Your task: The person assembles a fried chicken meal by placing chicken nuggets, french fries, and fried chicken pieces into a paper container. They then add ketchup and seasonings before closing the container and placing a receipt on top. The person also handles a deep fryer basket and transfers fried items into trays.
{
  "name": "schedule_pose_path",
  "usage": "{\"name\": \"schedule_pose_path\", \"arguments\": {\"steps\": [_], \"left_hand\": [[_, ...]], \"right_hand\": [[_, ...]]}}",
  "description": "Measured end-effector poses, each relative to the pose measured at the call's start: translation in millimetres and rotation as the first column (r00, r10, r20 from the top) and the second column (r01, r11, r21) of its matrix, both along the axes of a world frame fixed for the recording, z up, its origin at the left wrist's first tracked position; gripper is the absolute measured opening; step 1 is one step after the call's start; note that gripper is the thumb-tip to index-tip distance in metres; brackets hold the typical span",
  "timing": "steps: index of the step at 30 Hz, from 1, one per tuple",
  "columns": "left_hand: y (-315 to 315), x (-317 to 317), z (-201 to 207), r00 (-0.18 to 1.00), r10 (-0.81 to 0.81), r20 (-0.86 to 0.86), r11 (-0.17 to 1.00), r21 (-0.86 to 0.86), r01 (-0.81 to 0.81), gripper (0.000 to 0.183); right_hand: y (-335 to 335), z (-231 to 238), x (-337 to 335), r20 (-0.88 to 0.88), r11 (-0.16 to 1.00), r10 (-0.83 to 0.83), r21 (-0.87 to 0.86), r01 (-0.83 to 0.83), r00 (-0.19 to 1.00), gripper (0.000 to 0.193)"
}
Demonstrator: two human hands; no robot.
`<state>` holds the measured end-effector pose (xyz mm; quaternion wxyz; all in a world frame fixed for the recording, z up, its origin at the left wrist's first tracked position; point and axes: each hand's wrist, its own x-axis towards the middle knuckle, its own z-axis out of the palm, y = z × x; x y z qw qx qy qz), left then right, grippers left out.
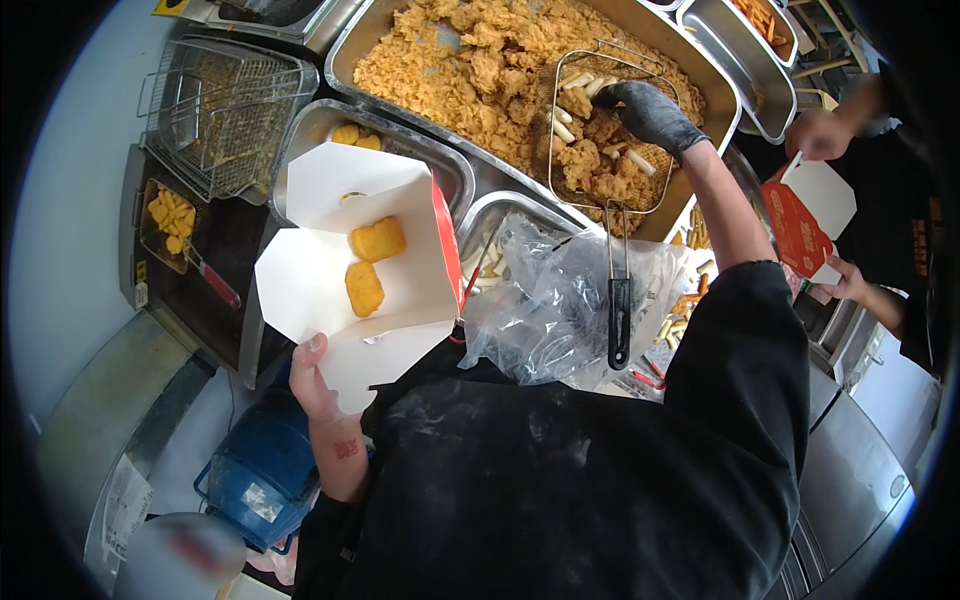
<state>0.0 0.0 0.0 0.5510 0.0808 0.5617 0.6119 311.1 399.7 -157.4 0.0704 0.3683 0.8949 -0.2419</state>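
My left hand (316, 385) grips an open paper takeout box (405, 270), white inside with a red outer side. Two golden nuggets (377, 240) lie in it. Over on the right, my right hand (655, 115), in a black glove, reaches into a wire frying basket (655, 203). Its fingertips are drawn together beside pale white sticks (562, 128); whatever they pinch is hidden. Fried chicken pieces (575, 160) fill much of that basket, which rests on a large tray (347, 72) of crispy fried chicken. The basket's black handle (619, 325) points toward me.
Clear plastic bags (545, 295) lie under the handle, near a pan of pale sticks (487, 265). At the left are stacked wire baskets (215, 120) and a small basket of yellow pieces (172, 215). Another person's hands (850, 280) hold a red box (800, 225) at the right.
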Motion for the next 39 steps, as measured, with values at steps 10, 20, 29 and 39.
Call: {"name": "schedule_pose_path", "arguments": {"steps": [10, 20, 29, 39], "left_hand": [[-2.9, 4.7, 3.9, 1.000, 0.014, -0.002, 1.000, 0.024, -0.014, 0.062], [-2.9, 3.6, 4.7, 1.000, 0.021, 0.018, 1.000, 0.006, -0.022, 0.061], [-0.5, 2.8, -6.8, 1.000, 0.004, 0.025, 0.999, -0.042, -0.003, 0.064], [36.4, 8.9, -16.9, 0.980, -0.200, -0.011, 0.972, 0.124, 0.200, 0.066]], "right_hand": [[-8.3, 11.7, -2.6, 0.087, 0.998, 0.004, 0.055, -0.009, 0.996, 0.024], [-16.0, 13.2, 0.6, 0.156, 0.977, 0.041, 0.201, -0.072, 0.987, 0.022], [-54.7, 91.3, 18.5, -0.111, 0.860, -0.021, 0.505, 0.075, 0.994, 0.026], [-134.9, 258.8, -41.1, -0.571, 0.986, 0.080, 0.165, 0.019, 0.817, 0.033]]}}
